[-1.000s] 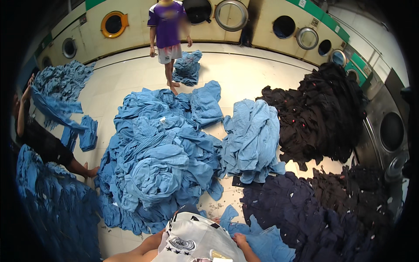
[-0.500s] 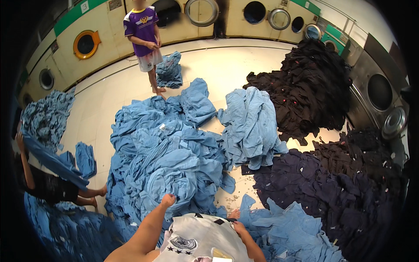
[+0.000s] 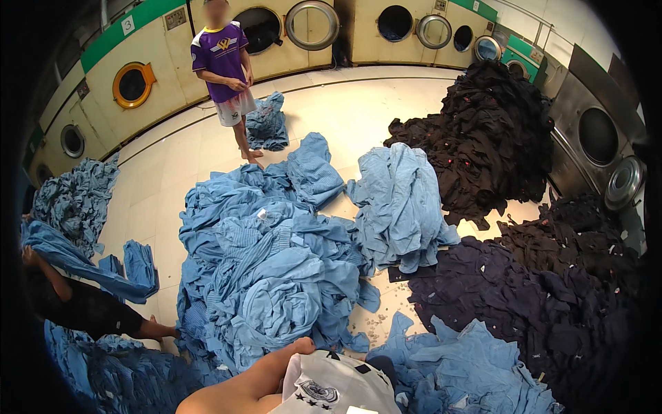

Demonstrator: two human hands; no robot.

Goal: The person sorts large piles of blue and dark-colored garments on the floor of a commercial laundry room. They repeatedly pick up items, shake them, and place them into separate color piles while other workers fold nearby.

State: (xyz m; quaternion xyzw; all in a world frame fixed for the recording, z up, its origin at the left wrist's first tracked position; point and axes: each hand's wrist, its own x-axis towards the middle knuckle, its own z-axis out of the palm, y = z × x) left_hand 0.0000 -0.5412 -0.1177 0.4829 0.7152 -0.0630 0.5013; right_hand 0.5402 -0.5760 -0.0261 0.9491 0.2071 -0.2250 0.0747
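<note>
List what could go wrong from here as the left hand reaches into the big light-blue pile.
1. The garments in the light-blue pile lie twisted together, so the left hand may drag up several at once.
2. The navy pile lies against the blue clothes at the person's right, so colours could get mixed.
3. Small scraps litter the floor beside the pile and could cling to the cloth or be stepped on.
</note>
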